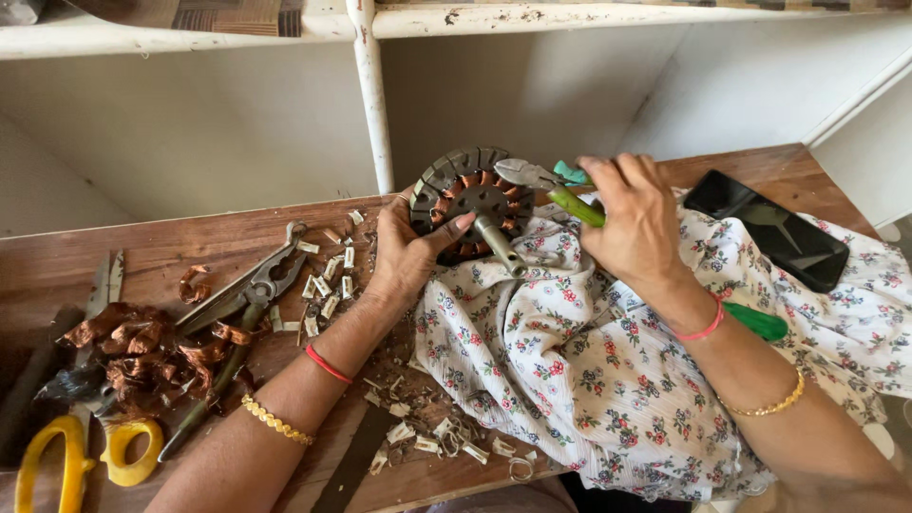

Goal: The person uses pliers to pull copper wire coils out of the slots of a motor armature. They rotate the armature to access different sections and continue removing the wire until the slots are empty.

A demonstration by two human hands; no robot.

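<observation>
Hands work together on the wooden table (142,249): left hand (407,255) grips the round copper-wound motor stator (468,195) upright on floral cloth (579,370), steadying it while right hand (635,223) clasps green-handled pliers (570,201) at its windings.

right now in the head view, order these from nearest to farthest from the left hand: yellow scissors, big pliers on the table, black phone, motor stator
1. Motor stator: gripped by the left hand.
2. Big pliers: just left of the hand, on the wooden table.
3. Yellow scissors at the near-left corner and black phone far right: too close to call.
</observation>
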